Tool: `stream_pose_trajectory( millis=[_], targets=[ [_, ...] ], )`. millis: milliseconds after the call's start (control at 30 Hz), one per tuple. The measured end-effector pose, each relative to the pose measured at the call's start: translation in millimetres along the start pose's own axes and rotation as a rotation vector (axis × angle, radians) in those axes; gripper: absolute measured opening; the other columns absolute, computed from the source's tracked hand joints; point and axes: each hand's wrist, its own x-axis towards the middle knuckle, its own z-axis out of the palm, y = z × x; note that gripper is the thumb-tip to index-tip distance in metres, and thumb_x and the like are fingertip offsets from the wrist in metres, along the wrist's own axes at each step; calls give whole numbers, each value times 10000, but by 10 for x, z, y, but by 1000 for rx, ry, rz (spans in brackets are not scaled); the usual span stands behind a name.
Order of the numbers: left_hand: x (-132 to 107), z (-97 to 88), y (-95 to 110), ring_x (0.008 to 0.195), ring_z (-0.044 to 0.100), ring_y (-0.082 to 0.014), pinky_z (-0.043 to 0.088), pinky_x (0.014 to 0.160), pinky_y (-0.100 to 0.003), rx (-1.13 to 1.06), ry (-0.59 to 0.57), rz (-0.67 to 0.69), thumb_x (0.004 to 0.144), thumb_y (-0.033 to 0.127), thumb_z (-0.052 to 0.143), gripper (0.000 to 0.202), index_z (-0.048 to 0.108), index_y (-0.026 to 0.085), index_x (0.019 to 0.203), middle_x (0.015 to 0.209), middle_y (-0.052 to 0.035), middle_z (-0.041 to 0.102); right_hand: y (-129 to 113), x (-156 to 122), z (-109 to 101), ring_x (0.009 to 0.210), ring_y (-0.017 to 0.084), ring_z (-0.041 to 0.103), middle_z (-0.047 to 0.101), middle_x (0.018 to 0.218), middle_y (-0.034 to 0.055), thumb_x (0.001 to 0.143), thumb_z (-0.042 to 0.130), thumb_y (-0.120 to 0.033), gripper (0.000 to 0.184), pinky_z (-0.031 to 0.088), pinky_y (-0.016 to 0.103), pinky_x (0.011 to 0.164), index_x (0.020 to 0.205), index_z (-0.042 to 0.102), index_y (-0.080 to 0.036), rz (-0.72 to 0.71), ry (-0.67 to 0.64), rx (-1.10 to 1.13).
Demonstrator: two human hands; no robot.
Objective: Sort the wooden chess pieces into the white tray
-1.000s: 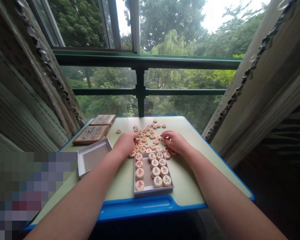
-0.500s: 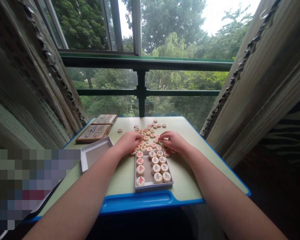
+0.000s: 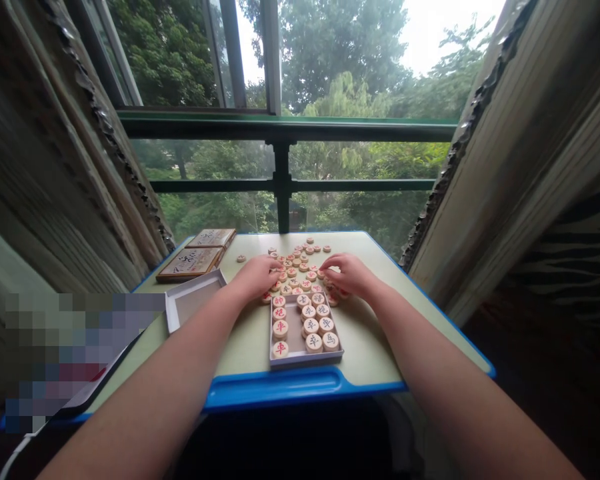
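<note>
Round wooden Chinese chess pieces with red and black characters lie in a loose heap at the table's middle. My left hand reaches in at the heap's left side, its loosely bent fingertips touching pieces there. Opposite it, my right hand hovers at the right edge, fingers curved and apart, with no piece visible in them. Some pieces below that palm are partly hidden. In front of the heap stands a shallow open box, with a column of red pieces at its left and two columns of black ones at its right.
A box lid lies left of my left forearm, near a folded wooden board case. The table has a blue rim with a pen groove. A window with green rails stands behind, between curtains. A blurred patch covers the lower left.
The view has shifted slightly, so the box and table edge sit higher. My fingers have shifted a little among the pieces; the pieces in the box look unchanged.
</note>
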Motion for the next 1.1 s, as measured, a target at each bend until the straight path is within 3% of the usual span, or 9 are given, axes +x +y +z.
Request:
stream_pose_trajectory(
  millis=[200, 400, 600, 833, 1000, 1100],
  targets=[
    [5, -9, 35, 886, 608, -204, 464, 841, -289, 5, -55, 15, 770, 344, 549, 276, 728, 205, 928, 1008, -79, 660, 116, 11, -21, 911, 201, 565, 711, 873, 42, 768, 522, -181, 210, 389, 347, 890, 781, 731, -201, 55, 142, -93],
    [4, -12, 140, 966, 562, -256, 435, 879, -331, 135, -5, 35, 759, 377, 552, 303, 735, 213, 937, 964, -99, 647, 125, 19, -10, 906, 203, 564, 710, 865, 49, 775, 512, -194, 219, 384, 345, 892, 793, 731, -200, 62, 157, -108],
    [-23, -1, 159, 863, 607, -205, 458, 755, -259, 3, -62, -27, 754, 288, 536, 260, 730, 188, 895, 957, -73, 684, 134, 11, -38, 886, 204, 584, 711, 870, 55, 774, 524, -193, 208, 388, 354, 904, 811, 729, -199, 69, 162, -129],
    [-50, -2, 163, 799, 615, -195, 448, 689, -259, 56, -85, -25, 756, 370, 548, 266, 717, 194, 861, 871, -63, 707, 133, 5, -42, 871, 202, 584, 713, 863, 50, 774, 518, -181, 211, 410, 349, 886, 796, 727, -197, 79, 138, -151],
    [-25, -6, 169, 820, 611, -202, 458, 723, -269, 27, 21, -34, 709, 279, 611, 264, 704, 174, 933, 913, -72, 690, 71, -34, -89, 847, 192, 581, 704, 823, 44, 765, 528, -176, 198, 428, 331, 859, 765, 723, -208, 68, 184, -137],
    [-10, -4, 188, 815, 609, -192, 463, 759, -279, -69, 141, -28, 730, 237, 586, 229, 707, 150, 904, 903, -84, 680, -68, -86, -78, 818, 183, 581, 694, 829, 48, 745, 556, -169, 168, 440, 326, 839, 771, 719, -197, -38, 196, -76]
  ],
)
